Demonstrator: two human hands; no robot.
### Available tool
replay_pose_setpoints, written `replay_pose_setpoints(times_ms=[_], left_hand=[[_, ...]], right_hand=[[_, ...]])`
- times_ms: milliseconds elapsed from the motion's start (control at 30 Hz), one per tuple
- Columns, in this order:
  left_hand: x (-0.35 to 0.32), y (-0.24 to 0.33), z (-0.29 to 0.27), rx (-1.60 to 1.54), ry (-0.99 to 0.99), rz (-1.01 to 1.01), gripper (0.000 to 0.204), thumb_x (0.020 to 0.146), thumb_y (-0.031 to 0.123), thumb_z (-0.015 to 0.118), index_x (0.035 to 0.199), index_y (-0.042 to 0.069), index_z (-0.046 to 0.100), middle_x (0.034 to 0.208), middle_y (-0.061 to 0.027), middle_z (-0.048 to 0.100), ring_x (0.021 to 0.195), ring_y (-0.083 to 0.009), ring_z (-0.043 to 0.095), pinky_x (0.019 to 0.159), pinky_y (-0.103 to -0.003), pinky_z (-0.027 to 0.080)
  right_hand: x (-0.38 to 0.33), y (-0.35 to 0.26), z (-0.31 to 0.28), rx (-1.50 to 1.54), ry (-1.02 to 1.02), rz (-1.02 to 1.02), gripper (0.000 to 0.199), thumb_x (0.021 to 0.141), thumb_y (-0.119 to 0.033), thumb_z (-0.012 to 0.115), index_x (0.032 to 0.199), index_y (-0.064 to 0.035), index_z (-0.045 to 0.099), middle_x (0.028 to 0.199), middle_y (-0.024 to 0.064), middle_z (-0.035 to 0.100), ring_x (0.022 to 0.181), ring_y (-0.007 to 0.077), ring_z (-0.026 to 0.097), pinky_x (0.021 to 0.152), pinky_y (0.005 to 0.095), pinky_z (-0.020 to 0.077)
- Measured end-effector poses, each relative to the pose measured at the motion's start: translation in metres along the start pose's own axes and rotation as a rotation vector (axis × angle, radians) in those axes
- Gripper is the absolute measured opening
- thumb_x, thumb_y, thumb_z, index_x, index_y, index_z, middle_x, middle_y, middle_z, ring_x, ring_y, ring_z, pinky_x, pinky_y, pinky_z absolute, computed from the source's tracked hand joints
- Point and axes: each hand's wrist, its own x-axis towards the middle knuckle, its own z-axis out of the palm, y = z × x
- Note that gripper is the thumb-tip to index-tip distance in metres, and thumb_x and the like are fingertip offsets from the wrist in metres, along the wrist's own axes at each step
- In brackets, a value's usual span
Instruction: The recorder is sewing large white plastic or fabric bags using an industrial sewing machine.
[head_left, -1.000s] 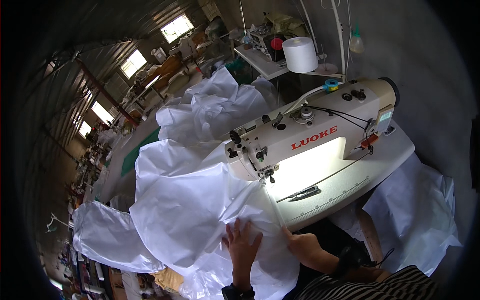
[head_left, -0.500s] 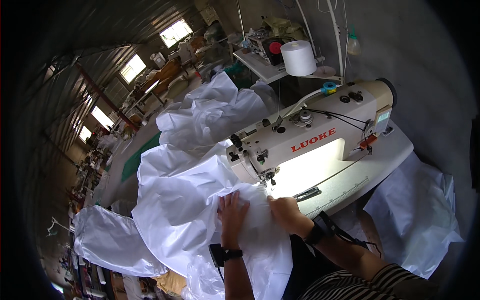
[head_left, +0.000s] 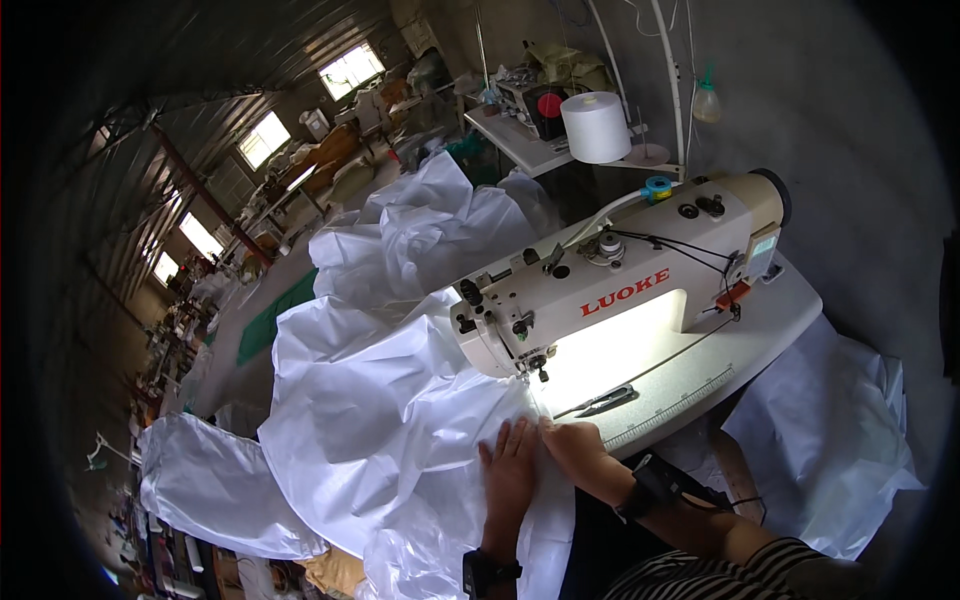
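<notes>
White sheet fabric (head_left: 390, 400) lies bunched left of the sewing machine (head_left: 630, 280) and runs under its needle end. My left hand (head_left: 510, 462) rests flat on the fabric, fingers stretched toward the needle. Close beside it, my right hand (head_left: 585, 458) is closed at the fabric's right edge, near the front of the machine bed, pinching that edge. The fingertips of the right hand are partly hidden. On the lit bed beyond it lie small thread snips (head_left: 605, 400).
A white thread cone (head_left: 596, 128) stands behind the machine, near a side table (head_left: 520, 140). More white fabric (head_left: 430, 220) is heaped at the far left, and another piece (head_left: 830, 440) hangs at the right. A green cloth (head_left: 280, 318) lies on the floor.
My left hand has slid right and nearer to me, now beside the right hand. The right hand has moved slightly nearer to me along the fabric edge.
</notes>
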Motion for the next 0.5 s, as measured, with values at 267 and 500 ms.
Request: replay_pose_setpoints(times_ms=[267,500], left_hand=[[0.062,-0.052,0.011,-0.184,0.021,-0.036,0.032,0.097,0.015,0.048,0.127,0.012,0.059,0.142,-0.0085,0.052,0.138,-0.0278,0.041,0.112,-0.063,0.023],[0.079,-0.011,0.020,-0.091,-0.007,-0.279,0.045,0.091,0.032,0.061,0.129,0.007,0.054,0.143,-0.0094,0.051,0.138,-0.0287,0.041,0.110,-0.067,0.021]], right_hand=[[0.030,-0.007,-0.009,-0.102,-0.057,-0.012,0.033,0.090,-0.012,0.055,0.120,-0.0019,0.060,0.067,0.0030,0.068,0.059,0.0196,0.069,0.051,0.0291,0.0509],[0.021,0.017,-0.010,0.049,-0.111,-0.067,0.032,0.088,-0.016,0.057,0.115,-0.0010,0.062,0.070,0.0085,0.069,0.064,0.0230,0.070,0.054,0.0345,0.0529]])
